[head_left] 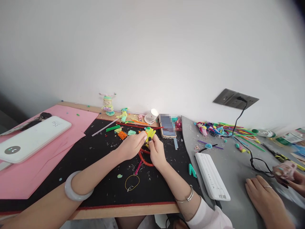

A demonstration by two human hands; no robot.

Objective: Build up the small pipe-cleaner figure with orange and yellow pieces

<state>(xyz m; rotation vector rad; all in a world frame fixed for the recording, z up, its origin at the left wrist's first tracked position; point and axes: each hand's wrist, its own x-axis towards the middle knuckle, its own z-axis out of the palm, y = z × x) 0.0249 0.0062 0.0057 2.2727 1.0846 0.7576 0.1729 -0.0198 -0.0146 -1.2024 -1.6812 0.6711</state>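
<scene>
My left hand (131, 145) and my right hand (157, 153) meet over the black mat (100, 171). Both pinch a bundle of yellow fuzzy pipe cleaners (151, 135); a bit of teal shows at its top. Beneath my right hand are red loops (145, 161), partly hidden, perhaps scissor handles. Left of the hands lie cut pipe cleaner pieces: green (113, 128), orange (122, 135) and mint (132, 132). A long red pipe cleaner (131, 125) stretches behind them. Nearer me are a magenta piece (138, 167) and a thin yellowish ring (132, 183).
Behind are a phone (167, 126), a paper cup (152, 116) and a pipe-cleaner figure (108, 105). Pink paper (45, 171) and a white device (35, 140) lie left. At right are a white block (212, 176), a black cable (250, 156) and another person's hand (265, 195).
</scene>
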